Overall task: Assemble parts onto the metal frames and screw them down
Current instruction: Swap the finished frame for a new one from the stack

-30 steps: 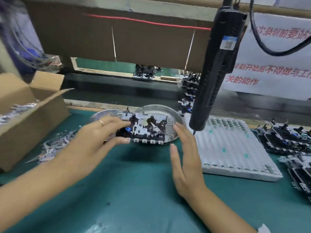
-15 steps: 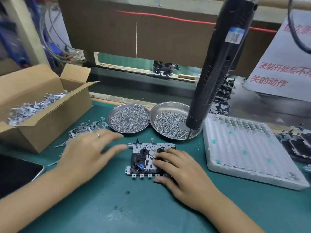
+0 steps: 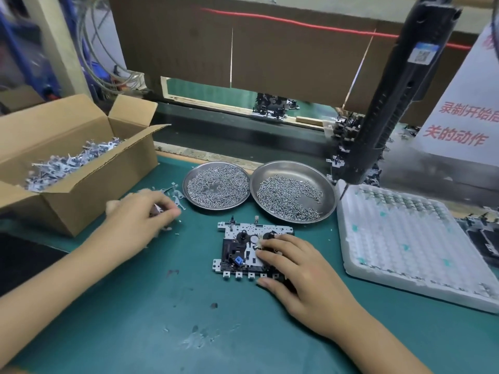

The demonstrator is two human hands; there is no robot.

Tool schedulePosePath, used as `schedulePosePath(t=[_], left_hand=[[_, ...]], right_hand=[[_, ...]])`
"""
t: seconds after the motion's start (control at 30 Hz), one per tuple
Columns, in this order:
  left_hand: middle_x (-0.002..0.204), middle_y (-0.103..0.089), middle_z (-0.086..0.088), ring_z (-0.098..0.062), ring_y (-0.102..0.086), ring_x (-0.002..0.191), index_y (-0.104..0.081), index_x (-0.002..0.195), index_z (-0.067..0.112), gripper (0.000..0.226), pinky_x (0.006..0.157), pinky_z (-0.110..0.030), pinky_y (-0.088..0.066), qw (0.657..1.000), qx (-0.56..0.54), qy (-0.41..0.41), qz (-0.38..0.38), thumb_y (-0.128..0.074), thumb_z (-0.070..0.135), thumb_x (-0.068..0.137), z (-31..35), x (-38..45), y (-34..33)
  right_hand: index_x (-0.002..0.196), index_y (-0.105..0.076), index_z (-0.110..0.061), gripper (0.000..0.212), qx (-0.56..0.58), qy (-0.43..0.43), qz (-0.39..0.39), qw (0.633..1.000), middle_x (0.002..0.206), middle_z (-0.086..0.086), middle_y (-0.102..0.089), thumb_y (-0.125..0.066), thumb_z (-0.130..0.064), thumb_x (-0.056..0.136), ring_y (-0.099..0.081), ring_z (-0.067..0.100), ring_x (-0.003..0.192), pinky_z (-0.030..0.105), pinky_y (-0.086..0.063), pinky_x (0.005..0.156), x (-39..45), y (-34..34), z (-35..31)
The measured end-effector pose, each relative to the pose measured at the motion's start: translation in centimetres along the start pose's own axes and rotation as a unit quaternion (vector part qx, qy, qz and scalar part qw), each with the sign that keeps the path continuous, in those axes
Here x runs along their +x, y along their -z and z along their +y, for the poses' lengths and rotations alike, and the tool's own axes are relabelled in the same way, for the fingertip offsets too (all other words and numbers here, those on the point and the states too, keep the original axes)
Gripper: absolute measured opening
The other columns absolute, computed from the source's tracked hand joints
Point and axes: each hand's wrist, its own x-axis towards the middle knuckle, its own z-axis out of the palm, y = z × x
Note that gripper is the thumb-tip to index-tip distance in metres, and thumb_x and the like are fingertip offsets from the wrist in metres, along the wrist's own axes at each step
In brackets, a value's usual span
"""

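A metal frame (image 3: 234, 229) with black parts and a small blue piece lies flat on the green mat (image 3: 167, 314). My right hand (image 3: 299, 273) lies over its right half, fingers bent on top and thumb against the near edge, holding it. My left hand (image 3: 137, 214), blurred, hovers over loose small metal parts (image 3: 176, 197) beside the cardboard box, its fingertips pinching what looks like one small pale part. Two steel dishes hold screws: the left dish (image 3: 186, 196) and the right dish (image 3: 327, 194). A black electric screwdriver (image 3: 391, 103) hangs above the right dish.
An open cardboard box (image 3: 81, 193) full of small metal parts stands at the left. A white foam tray (image 3: 405, 244) lies at the right, with more assemblies beyond it. A conveyor runs along the back under a brown board. A dark flat object sits at the left edge.
The frame came down from in front of the dishes onto the mat. My right hand settled on it. My left hand let go and moved left to the loose parts by the box.
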Motion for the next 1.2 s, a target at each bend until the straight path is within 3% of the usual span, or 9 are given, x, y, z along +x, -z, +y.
schedulePosePath(t=[0.2,0.43,0.53,0.63,0.7,0.8,0.9,1.03,1.2], left_hand=[[0.076,-0.067,0.01,-0.01,-0.061,0.079,-0.064,0.076,0.029,0.01,0.085,-0.036,-0.044,0.998,-0.053,0.009,0.013,-0.065,0.032,0.087,0.2,0.6,1.0],[0.082,-0.066,0.015,0.006,-0.057,0.081,-0.063,0.078,0.031,0.01,0.065,-0.007,-0.035,0.995,-0.088,-0.013,0.045,-0.066,0.027,0.087,0.1,0.6,0.6],[0.085,-0.067,0.013,-0.001,-0.06,0.081,-0.063,0.087,0.03,0.005,0.072,-0.019,-0.041,0.995,-0.099,-0.019,0.021,-0.065,0.025,0.088,0.0,0.6,0.5],[0.091,-0.068,0.007,-0.015,-0.061,0.09,-0.063,0.115,0.022,0.026,0.094,-0.039,-0.041,0.998,-0.045,-0.037,0.001,-0.063,0.021,0.089,-0.5,0.2,0.4],[0.093,-0.069,0.001,-0.018,-0.061,0.09,-0.068,0.111,0.016,0.023,0.096,-0.043,-0.041,0.997,-0.013,-0.075,0.031,-0.063,0.016,0.089,-0.8,0.0,0.5],[0.089,-0.07,0.0,0.002,-0.055,0.079,-0.072,0.096,0.009,0.013,0.081,-0.013,-0.038,0.983,-0.036,-0.147,0.101,-0.064,0.009,0.087,-0.7,-0.4,1.0],[0.085,-0.067,0.005,0.021,-0.045,0.086,-0.07,0.092,0.009,0.009,0.075,-0.019,-0.029,0.974,0.002,-0.188,0.124,-0.064,0.006,0.086,-0.8,-0.5,1.1],[0.087,-0.066,0.007,-0.023,-0.054,0.08,-0.07,0.097,0.01,0.012,0.075,-0.029,-0.035,0.981,0.032,-0.156,0.112,-0.064,0.011,0.088,-1.7,-0.3,0.9],[0.092,-0.07,-0.003,-0.016,-0.062,0.083,-0.07,0.101,0.01,0.015,0.079,-0.019,-0.042,0.978,-0.017,-0.142,0.153,-0.065,0.01,0.087,-1.1,-0.1,1.4]], right_hand=[[0.121,-0.064,-0.015,0.041,0.006,-0.006,-0.004,1.0,0.129,-0.002,-0.059,-0.055,-0.041,0.091,-0.051,0.024,0.122,0.043,-0.043,0.1,-0.2,0.1,-0.1],[0.121,-0.064,-0.015,0.04,0.012,-0.007,-0.001,1.0,0.129,-0.002,-0.059,-0.057,-0.04,0.091,-0.051,0.023,0.122,0.042,-0.043,0.101,-0.2,0.1,-0.1],[0.12,-0.065,-0.015,0.04,0.013,-0.005,0.004,1.0,0.128,-0.002,-0.059,-0.056,-0.041,0.091,-0.052,0.023,0.12,0.041,-0.043,0.1,-0.2,0.1,-0.1],[0.12,-0.065,-0.015,0.04,0.016,-0.004,0.005,1.0,0.127,-0.002,-0.06,-0.056,-0.041,0.09,-0.053,0.023,0.12,0.042,-0.044,0.1,-0.1,0.1,-0.2],[0.119,-0.065,-0.015,0.04,0.018,-0.005,0.005,1.0,0.127,-0.002,-0.06,-0.056,-0.04,0.09,-0.053,0.024,0.119,0.042,-0.044,0.099,-0.1,0.1,-0.1],[0.12,-0.065,-0.015,0.04,0.021,-0.006,0.001,1.0,0.127,-0.002,-0.059,-0.057,-0.04,0.09,-0.052,0.024,0.12,0.043,-0.044,0.1,-0.1,0.0,-0.1],[0.12,-0.065,-0.015,0.041,0.02,-0.005,0.003,1.0,0.127,-0.003,-0.059,-0.055,-0.041,0.09,-0.052,0.023,0.12,0.043,-0.043,0.1,-0.1,-0.1,-0.1],[0.12,-0.065,-0.015,0.041,0.027,-0.002,0.006,1.0,0.128,-0.003,-0.059,-0.056,-0.041,0.09,-0.052,0.023,0.12,0.044,-0.044,0.099,-0.1,-0.1,0.0],[0.12,-0.065,-0.016,0.04,0.029,0.001,0.01,1.0,0.127,-0.003,-0.059,-0.056,-0.041,0.09,-0.052,0.023,0.12,0.044,-0.044,0.099,-0.1,-0.1,0.0]])
